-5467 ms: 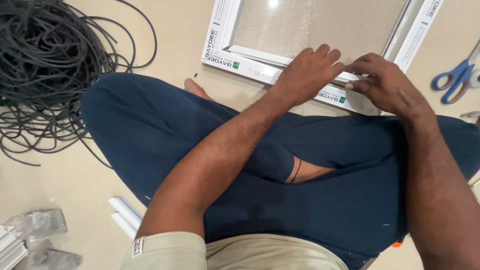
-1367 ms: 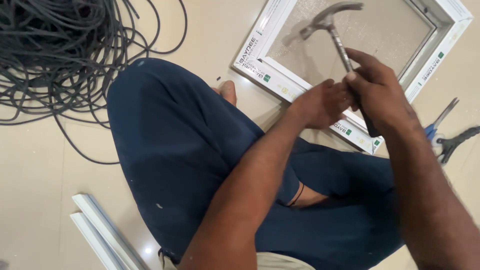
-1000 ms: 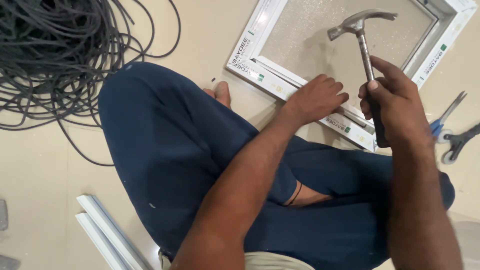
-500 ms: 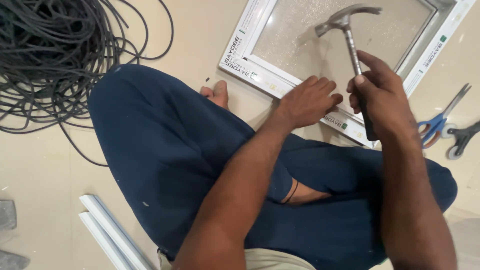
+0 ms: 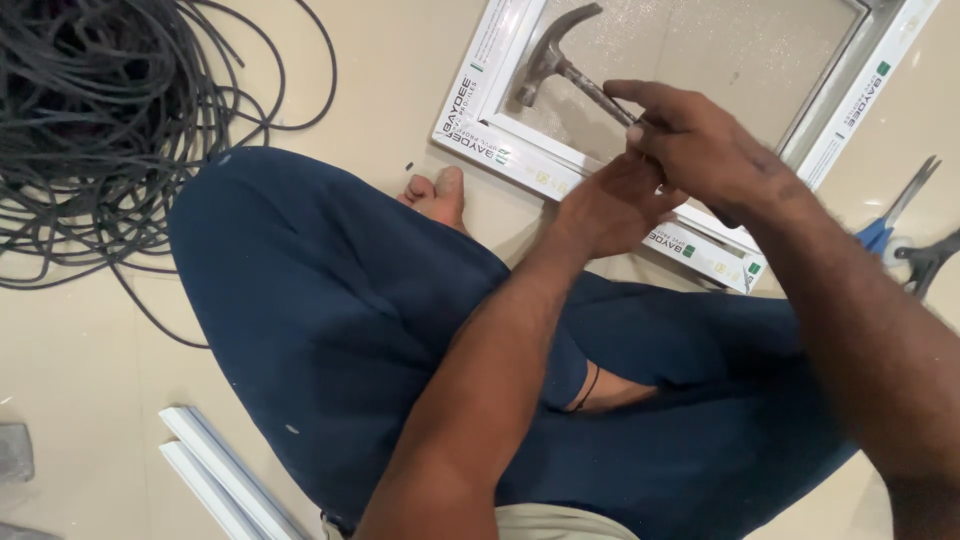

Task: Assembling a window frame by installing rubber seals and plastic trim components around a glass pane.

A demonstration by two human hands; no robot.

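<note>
Claw hammer (image 5: 556,62) is gripped by its handle in the right hand (image 5: 705,150), head held over white window frame (image 5: 560,170); left hand (image 5: 610,205) is pressed flat on frame's near rail, fingers together; black cord coil (image 5: 110,120) lies left.

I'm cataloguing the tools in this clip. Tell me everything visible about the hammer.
The hammer is a claw hammer with a dull grey metal head, worn-looking, and a slim dark shaft. The right hand grips the shaft, hiding its lower end. It is tilted, head up-left, claw pointing up and striking face down, over the near rail of the white window frame. Whether the face touches the frame cannot be told. The left hand lies just below.
</note>
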